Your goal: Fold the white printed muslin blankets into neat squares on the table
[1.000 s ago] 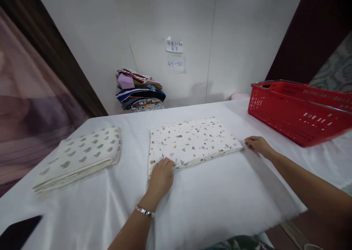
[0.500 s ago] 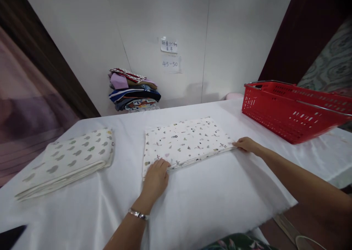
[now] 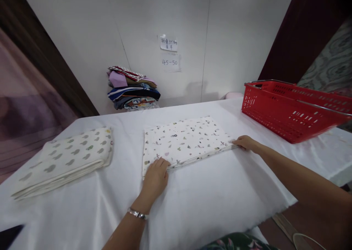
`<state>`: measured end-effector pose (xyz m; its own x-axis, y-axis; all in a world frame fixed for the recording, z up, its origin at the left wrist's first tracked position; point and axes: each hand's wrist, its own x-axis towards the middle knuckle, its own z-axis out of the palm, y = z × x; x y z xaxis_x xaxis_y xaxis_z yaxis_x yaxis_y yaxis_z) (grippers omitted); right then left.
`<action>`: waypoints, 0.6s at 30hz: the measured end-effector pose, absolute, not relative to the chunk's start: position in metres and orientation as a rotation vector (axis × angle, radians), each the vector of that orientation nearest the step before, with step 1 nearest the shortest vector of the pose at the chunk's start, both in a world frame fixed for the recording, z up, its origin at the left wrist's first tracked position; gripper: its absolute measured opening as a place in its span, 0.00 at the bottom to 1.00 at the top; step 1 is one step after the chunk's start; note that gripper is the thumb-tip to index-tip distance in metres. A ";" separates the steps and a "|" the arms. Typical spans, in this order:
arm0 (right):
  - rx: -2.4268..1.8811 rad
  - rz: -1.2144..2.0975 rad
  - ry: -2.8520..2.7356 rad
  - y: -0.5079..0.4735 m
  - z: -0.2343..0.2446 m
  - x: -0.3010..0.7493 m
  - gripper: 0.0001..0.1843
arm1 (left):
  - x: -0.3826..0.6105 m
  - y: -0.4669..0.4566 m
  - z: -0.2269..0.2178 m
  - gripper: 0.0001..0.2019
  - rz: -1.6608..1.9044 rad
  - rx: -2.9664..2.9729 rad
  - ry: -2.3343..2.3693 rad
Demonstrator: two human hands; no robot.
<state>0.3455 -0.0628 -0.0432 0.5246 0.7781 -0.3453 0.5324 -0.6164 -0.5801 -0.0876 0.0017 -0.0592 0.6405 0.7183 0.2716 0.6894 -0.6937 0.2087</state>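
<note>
A white cloth (image 3: 187,138) with small grey, green and yellow prints lies folded in layers on the white-covered table. At its near left edge, my left hand (image 3: 156,174) has its fingers curled over the fold; a silver bracelet is on that wrist. My right hand (image 3: 245,142) pinches the near right corner of the same cloth. Some of the left fingertips are hidden behind the hand. Off to the left lies a second folded cloth (image 3: 74,156), white with grey shapes, which neither hand touches.
A red plastic basket (image 3: 277,112) with metal handles stands at the right of the table (image 3: 214,198). Behind the table's far edge rises a pile of folded fabrics (image 3: 133,90). Paper notes (image 3: 169,62) hang on the wall. A dark object (image 3: 10,237) shows at the lower left.
Both hands keep their places on the printed cloth, which looks unchanged. The whole view has shifted very slightly.
</note>
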 end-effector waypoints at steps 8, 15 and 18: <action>-2.515 0.834 -1.175 -0.056 -0.040 0.349 0.23 | -0.088 0.003 -0.062 0.16 0.561 2.766 1.192; -2.486 0.792 -1.190 -0.057 -0.036 0.341 0.20 | -0.088 0.003 -0.062 0.16 0.570 2.776 1.186; -2.439 0.769 -1.156 -0.058 -0.036 0.339 0.17 | -0.089 0.002 -0.061 0.16 0.560 2.768 1.183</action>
